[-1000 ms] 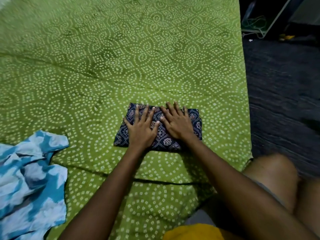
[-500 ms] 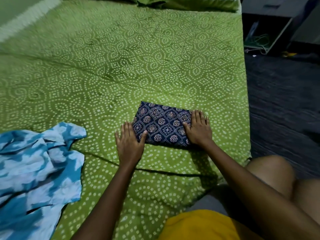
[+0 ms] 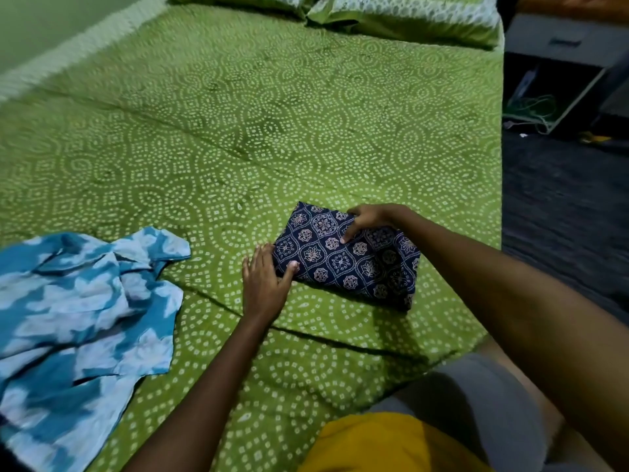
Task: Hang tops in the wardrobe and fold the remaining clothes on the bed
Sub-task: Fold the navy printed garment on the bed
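**Folded navy cloth gripped at both ends on the bed**

The folded navy printed garment (image 3: 347, 258) lies as a compact rectangle on the green patterned bedsheet (image 3: 238, 131), near the bed's right edge and close to the person's knees. The left hand (image 3: 265, 284) holds its near-left corner, thumb lying on top of the cloth and fingers running along or under the edge; how far they curl beneath is hidden. The right hand (image 3: 369, 218) grips the far edge, thumb pressed onto the top face and the other fingers wrapped behind the bundle.

Judging by the drape and the soft rounded edges, this is light, limp cotton stacked in several layers. It will weigh little but has no stiffness of its own, so lifted by one corner it would likely sag and let the layers slide open. The safest hold looks to be the one in place: opposite ends, thumbs above and fingers under, keeping the stack pinched flat so it moves as one piece.

A blue and white tie-dye top (image 3: 81, 308) lies rumpled on the sheet to the left, well apart from the bundle and unfolded. Two green pillows (image 3: 391, 18) sit at the head of the bed.
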The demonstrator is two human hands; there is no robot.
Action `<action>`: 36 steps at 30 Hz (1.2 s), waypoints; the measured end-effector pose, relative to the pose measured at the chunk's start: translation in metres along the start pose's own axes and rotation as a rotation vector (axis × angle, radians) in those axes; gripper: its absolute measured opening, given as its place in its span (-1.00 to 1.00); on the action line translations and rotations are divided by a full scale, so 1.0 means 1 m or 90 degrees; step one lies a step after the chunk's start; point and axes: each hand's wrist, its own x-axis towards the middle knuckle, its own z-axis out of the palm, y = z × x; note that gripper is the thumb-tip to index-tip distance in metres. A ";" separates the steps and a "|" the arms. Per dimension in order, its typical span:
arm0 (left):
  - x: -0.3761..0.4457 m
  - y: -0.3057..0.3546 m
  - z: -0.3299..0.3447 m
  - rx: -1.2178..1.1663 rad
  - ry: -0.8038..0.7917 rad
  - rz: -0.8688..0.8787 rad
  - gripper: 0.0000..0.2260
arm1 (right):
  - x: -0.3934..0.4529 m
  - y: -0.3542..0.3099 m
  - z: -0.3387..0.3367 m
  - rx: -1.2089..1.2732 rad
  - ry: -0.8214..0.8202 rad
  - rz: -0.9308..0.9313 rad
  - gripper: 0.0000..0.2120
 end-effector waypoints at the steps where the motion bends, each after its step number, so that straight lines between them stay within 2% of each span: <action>1: 0.000 0.002 -0.001 0.001 -0.006 -0.003 -0.29 | -0.004 0.000 -0.003 0.008 -0.036 0.035 -0.27; 3: 0.002 0.003 -0.002 -0.008 -0.008 -0.008 -0.31 | -0.010 0.002 -0.005 0.026 -0.144 0.109 -0.43; 5: 0.004 0.004 -0.003 -0.025 0.003 -0.006 -0.35 | -0.012 0.008 -0.001 0.049 -0.217 0.129 -0.54; 7: 0.006 0.006 -0.003 -0.035 0.008 -0.015 -0.40 | -0.010 0.017 0.000 0.064 -0.199 0.094 -0.56; 9: 0.012 0.008 -0.001 -0.060 0.002 -0.057 -0.41 | -0.014 0.025 -0.003 0.138 -0.149 0.046 -0.69; 11: 0.021 0.017 0.000 -0.114 0.001 -0.091 -0.40 | -0.023 0.039 -0.012 0.235 -0.158 0.015 -0.80; 13: 0.034 0.033 0.003 -0.162 0.007 -0.091 -0.48 | -0.033 0.060 -0.020 0.338 -0.161 0.000 -0.73; 15: 0.052 0.059 0.009 -0.176 0.000 -0.084 -0.54 | -0.044 0.087 -0.031 0.452 -0.094 -0.011 -0.62; 17: 0.071 0.092 0.022 -0.149 -0.046 -0.056 -0.57 | -0.054 0.116 -0.043 0.538 0.027 -0.025 -0.67; 21: 0.105 0.174 0.054 0.018 -0.194 0.070 -0.60 | -0.071 0.184 -0.069 0.689 0.182 -0.003 -0.56; 22: 0.112 0.196 0.061 0.060 -0.222 0.098 -0.61 | -0.077 0.201 -0.077 0.728 0.194 -0.005 -0.57; 26: 0.135 0.290 0.091 0.197 -0.320 0.192 -0.67 | -0.113 0.282 -0.114 0.873 0.207 -0.024 -0.88; 31: 0.138 0.395 0.116 0.298 -0.384 0.273 -0.65 | -0.180 0.358 -0.152 0.899 0.311 0.017 -0.94; 36: 0.112 0.476 0.106 0.392 -0.499 0.305 -0.62 | -0.268 0.381 -0.180 0.987 0.371 0.046 -0.90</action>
